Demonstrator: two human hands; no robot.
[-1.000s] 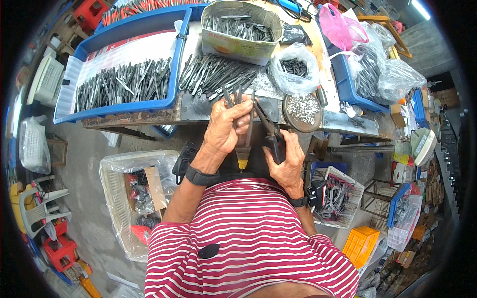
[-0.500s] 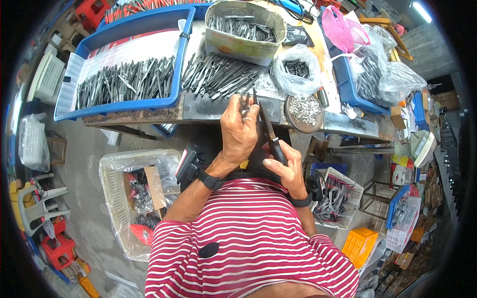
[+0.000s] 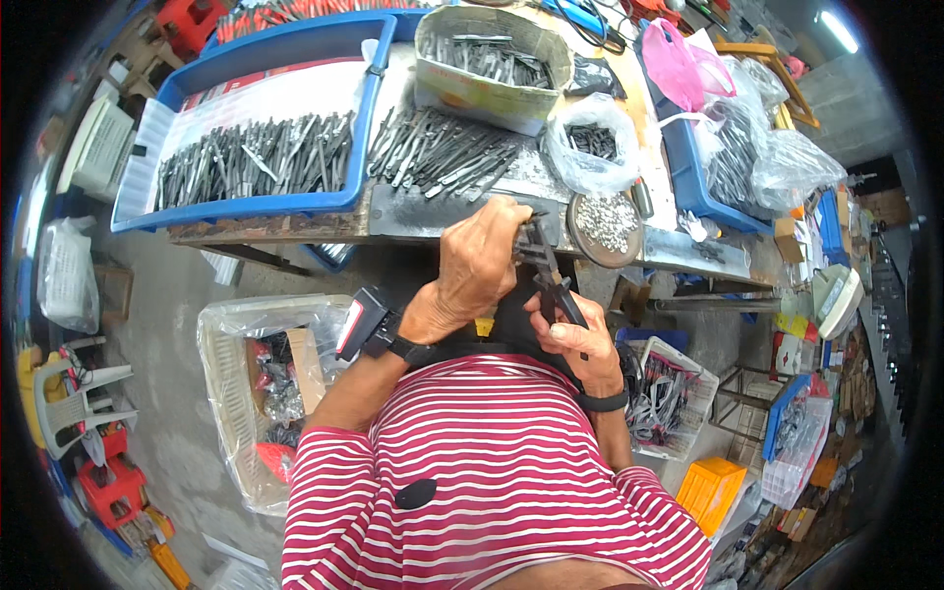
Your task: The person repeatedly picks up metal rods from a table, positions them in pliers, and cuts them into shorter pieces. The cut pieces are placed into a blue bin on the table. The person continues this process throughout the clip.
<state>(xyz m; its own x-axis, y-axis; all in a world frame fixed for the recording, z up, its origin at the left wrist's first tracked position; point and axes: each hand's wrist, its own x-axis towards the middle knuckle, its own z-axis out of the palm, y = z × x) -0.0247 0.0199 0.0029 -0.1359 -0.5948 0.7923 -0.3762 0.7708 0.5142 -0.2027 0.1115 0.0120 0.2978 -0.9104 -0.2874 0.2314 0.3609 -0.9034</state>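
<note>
In front of my waist, at the near edge of the bench, my right hand (image 3: 585, 339) is wrapped round a dark jointed tool (image 3: 551, 270) with black handle parts. It slants up toward the left, and its exact kind I cannot make out. My left hand (image 3: 477, 258) is closed at the tool's upper end, its fingertips pinched together; what they hold is hidden by the hand. Just beyond lies a loose pile of slim dark metal strips (image 3: 442, 152). A round dish of small silvery parts (image 3: 603, 228) stands right of the tool.
A blue tray (image 3: 236, 206) holds many dark strips at the left. Behind the pile is a cardboard box (image 3: 482, 103) of metal pieces, beside a clear bag (image 3: 593, 147) of dark parts. Another blue tray (image 3: 683, 162) stands right. Crates (image 3: 221, 393) flank me on the floor.
The tool's parts have swung apart from a nearly straight line into an angled shape. My left hand has turned and closed over its upper end; my right hand has shifted slightly lower and right.
</note>
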